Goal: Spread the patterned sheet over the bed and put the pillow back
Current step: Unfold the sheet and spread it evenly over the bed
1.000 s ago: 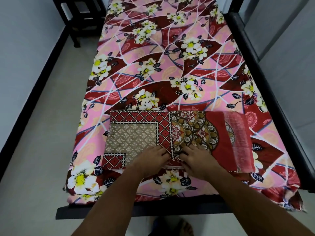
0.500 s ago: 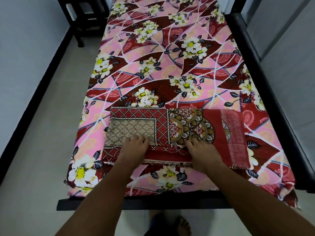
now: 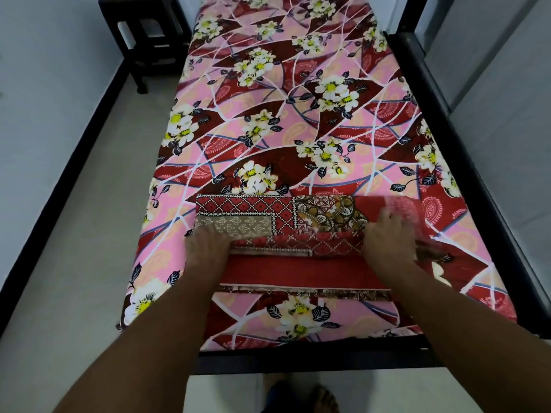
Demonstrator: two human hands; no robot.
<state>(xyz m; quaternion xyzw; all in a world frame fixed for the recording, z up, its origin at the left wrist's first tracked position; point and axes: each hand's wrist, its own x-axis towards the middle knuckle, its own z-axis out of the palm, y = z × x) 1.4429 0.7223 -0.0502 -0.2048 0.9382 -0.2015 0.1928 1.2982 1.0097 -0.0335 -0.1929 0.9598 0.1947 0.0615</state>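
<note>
Presently, one patterned sheet [image 3: 268,217], folded, lies across the near end of the floral-covered bed [image 3: 268,114], one fold raised in a ridge between two hands well apart: left hand [image 3: 207,248] with fingers curled over the ridge's left end, right hand [image 3: 387,236] at its right end, blurred, grip not discernible. Step in hand, by judgement: opening the folds; the next move calls for drawing the loose layer up the bed evenly from both ends. Count: one sheet, one bed, one black frame [image 3: 298,359], one dark side table [image 3: 155,59], no pillow in view.

Forearms [image 3: 155,323] bare, left hand [image 3: 207,244], right hand [image 3: 387,234] bare too, bare toes [image 3: 324,397] at btm edge
</note>
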